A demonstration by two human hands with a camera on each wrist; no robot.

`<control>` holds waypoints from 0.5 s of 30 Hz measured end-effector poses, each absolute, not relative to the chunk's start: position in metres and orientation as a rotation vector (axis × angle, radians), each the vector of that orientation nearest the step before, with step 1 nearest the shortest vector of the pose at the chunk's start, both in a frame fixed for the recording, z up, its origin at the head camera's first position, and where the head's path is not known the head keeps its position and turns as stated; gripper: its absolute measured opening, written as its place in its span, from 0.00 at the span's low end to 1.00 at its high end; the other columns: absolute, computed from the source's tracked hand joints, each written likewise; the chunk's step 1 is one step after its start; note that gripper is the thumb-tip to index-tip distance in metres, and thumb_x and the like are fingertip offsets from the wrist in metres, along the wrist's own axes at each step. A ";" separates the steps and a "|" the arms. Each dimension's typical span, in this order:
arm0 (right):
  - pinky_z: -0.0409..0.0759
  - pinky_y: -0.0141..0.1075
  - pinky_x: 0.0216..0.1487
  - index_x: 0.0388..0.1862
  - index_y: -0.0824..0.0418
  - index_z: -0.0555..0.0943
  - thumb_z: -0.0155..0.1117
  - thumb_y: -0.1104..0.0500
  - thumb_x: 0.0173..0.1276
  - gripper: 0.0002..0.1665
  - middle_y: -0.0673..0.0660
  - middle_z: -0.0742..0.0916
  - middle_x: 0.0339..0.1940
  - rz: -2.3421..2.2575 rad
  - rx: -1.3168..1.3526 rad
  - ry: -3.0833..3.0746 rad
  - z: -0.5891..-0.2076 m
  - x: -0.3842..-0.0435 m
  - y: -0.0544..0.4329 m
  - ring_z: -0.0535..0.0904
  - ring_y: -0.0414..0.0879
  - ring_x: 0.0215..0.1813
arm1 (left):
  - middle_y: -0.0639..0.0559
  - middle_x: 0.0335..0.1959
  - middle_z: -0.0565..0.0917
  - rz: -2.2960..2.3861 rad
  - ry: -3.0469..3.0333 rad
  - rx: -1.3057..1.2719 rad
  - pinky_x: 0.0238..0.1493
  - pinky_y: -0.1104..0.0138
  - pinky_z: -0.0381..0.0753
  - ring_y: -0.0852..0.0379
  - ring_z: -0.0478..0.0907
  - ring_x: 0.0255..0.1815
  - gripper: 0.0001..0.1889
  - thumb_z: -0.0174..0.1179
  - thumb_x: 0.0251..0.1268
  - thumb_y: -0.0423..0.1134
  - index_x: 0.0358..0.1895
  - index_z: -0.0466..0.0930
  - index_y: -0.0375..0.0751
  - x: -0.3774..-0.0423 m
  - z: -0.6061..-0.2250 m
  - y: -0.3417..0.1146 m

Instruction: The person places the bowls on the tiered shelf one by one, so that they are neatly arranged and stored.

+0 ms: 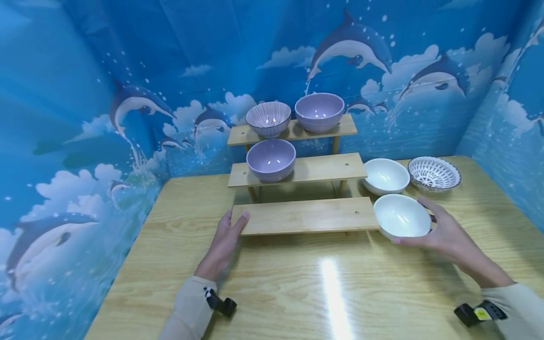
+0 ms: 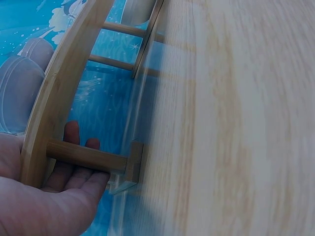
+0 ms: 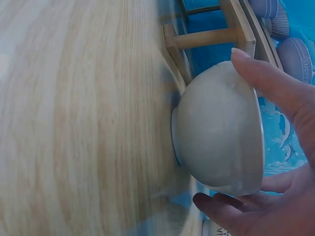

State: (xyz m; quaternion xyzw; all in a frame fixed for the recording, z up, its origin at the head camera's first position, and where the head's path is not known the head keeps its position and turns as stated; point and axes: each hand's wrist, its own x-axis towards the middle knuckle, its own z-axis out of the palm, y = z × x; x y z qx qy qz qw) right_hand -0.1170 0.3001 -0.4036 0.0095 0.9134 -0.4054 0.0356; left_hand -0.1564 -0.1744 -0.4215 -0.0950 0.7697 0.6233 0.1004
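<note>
A wooden three-tier display stand has its lowest board (image 1: 306,216) nearest me. My left hand (image 1: 224,236) grips this board's left end, thumb on top; in the left wrist view the fingers (image 2: 74,172) curl beneath it, beside a round leg (image 2: 88,156). To the right of the board, my right hand (image 1: 444,233) holds a plain white bowl (image 1: 401,216) between thumb and fingers, its mouth facing up. The right wrist view shows the bowl's side (image 3: 221,130), with the thumb at the rim; whether its foot touches the table I cannot tell.
A purple bowl (image 1: 271,160) stands on the middle board (image 1: 323,168). On the top board (image 1: 293,132) are a striped bowl (image 1: 268,119) and another purple bowl (image 1: 319,112). Behind my right hand sit a second white bowl (image 1: 386,175) and a black-patterned bowl (image 1: 434,173). Dolphin-printed sheeting (image 1: 255,38) encloses the table.
</note>
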 end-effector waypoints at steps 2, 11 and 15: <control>0.74 0.69 0.58 0.80 0.74 0.45 0.85 0.48 0.50 0.75 0.82 0.60 0.74 -1.245 0.027 2.818 -0.405 -0.118 0.299 0.64 0.82 0.66 | 0.41 0.83 0.43 1.832 2.275 -0.283 0.80 0.45 0.43 0.42 0.39 0.83 0.49 0.53 0.73 0.63 0.82 0.39 0.39 -0.156 -0.421 -0.174; 0.75 0.67 0.57 0.79 0.76 0.47 0.86 0.49 0.49 0.75 0.85 0.63 0.70 -1.251 0.066 2.810 -0.404 -0.118 0.300 0.66 0.80 0.64 | 0.41 0.83 0.46 1.824 2.273 -0.301 0.79 0.44 0.44 0.41 0.41 0.82 0.50 0.54 0.72 0.65 0.83 0.41 0.40 -0.156 -0.420 -0.174; 0.79 0.60 0.53 0.79 0.75 0.48 0.86 0.49 0.50 0.73 0.86 0.65 0.68 -1.255 0.114 2.803 -0.400 -0.116 0.305 0.67 0.80 0.62 | 0.40 0.83 0.44 1.816 2.279 -0.307 0.80 0.44 0.43 0.41 0.40 0.82 0.50 0.54 0.72 0.65 0.82 0.40 0.39 -0.155 -0.420 -0.174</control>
